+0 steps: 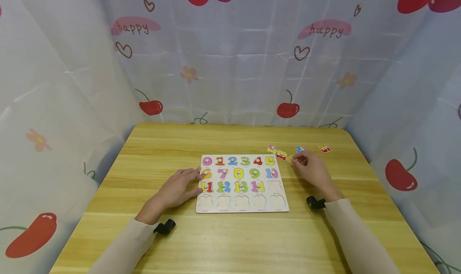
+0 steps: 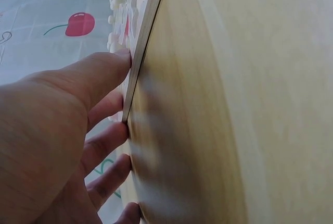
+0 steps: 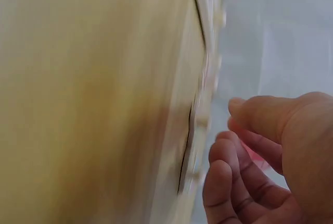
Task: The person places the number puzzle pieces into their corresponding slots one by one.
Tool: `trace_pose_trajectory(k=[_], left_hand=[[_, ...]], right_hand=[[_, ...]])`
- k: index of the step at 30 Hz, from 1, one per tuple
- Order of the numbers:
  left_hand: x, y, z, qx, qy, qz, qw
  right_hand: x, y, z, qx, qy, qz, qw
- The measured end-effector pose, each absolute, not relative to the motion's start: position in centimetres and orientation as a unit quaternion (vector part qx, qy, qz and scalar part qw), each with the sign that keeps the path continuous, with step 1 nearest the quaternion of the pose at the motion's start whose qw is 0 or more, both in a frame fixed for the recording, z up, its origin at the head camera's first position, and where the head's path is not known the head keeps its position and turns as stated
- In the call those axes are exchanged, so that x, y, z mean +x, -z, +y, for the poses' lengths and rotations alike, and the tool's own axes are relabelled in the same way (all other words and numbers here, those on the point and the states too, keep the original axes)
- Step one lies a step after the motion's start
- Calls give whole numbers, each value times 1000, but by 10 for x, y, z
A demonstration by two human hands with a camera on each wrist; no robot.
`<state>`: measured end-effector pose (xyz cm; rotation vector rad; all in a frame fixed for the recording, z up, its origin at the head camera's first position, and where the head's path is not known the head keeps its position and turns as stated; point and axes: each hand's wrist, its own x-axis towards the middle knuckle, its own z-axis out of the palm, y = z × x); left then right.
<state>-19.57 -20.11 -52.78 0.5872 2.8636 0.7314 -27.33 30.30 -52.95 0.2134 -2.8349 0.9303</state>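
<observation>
A white number puzzle board point(image 1: 263, 174) lies on the table, with colourful knobbed numbers 0 to 14 in its slots. The slot after 14 and the whole bottom row show only outlines. My left hand point(image 1: 179, 187) rests at the board's left side, its thumb point(image 2: 106, 70) on the edge and the other fingers spread along it. Over the loose pieces right of the board is my right hand point(image 1: 312, 170), fingers loosely bent, thumb and index fingertips close together with no piece visible between them. Just by its fingertips lies a yellow piece point(image 1: 289, 159).
More loose number pieces lie behind the right hand: a purple-and-yellow one point(image 1: 272, 148), a red-and-yellow one point(image 1: 281, 156), a blue-and-purple 20 point(image 1: 300, 149) and another red-and-yellow one point(image 1: 324, 148). A cherry-print curtain point(image 1: 230, 93) surrounds the wooden table point(image 1: 230, 242).
</observation>
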Motion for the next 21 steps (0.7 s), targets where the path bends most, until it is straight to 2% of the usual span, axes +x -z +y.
trace_pose_trajectory(k=[10, 21], left_hand=[[-195, 528, -201, 187, -240, 950, 72], [-198, 529, -202, 184, -237, 951, 79]], right_hand=[[-307, 530, 369, 18, -304, -943, 134], [-323, 538, 395, -43, -299, -947, 110]])
